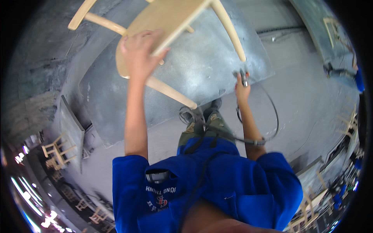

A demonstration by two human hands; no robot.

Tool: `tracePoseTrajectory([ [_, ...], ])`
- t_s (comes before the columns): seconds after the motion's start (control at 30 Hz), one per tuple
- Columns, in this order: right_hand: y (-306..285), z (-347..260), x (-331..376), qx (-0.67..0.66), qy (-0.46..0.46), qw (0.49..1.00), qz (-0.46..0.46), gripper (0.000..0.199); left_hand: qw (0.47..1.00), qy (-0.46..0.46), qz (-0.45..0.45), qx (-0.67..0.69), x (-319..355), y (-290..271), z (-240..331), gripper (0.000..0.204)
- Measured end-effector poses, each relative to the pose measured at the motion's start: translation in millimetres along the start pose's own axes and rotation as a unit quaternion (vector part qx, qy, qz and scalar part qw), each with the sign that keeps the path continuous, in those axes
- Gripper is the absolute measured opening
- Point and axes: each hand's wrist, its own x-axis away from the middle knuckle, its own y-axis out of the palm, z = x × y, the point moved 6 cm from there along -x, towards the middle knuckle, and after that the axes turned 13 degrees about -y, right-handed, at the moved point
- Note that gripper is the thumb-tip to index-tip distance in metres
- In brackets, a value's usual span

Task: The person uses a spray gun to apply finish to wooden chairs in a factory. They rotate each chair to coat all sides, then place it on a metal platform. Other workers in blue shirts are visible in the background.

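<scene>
A pale wooden chair [165, 21] lies tilted over a grey sheet-topped work surface [194, 58], its upper part cut off by the picture's edge. Across the edge of its flat seat, my left hand [140, 52] is closed, the thumb on the near side and the fingers on the broad face. My right hand [243, 91] grips a small metal hand tool [244, 79] with a bit of orange on it, just below the end of one chair leg [229, 31]. Its exact kind is too blurred to tell. A dark hose [276, 116] loops down past my right forearm.
Another grey panel [74, 132] stands at the left, with a wooden chair frame [58, 151] beyond it. More wooden frames [307, 211] are at the lower right. At the far right is a grey table [311, 31], with a person's blue sleeve [359, 79] beside it.
</scene>
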Motion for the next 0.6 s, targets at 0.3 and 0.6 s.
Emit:
tracePoseTrajectory([
  [0.3,162,-74,-73,-0.194,0.039,0.980,0.034,0.052,0.972,-0.075,-0.149,0.169,-92,-2,-92,0.069],
  [0.6,163,-116,-71,-0.285,0.053,0.955,-0.066,0.048,0.978,-0.073,-0.120,0.153,-113,3,-114,0.057],
])
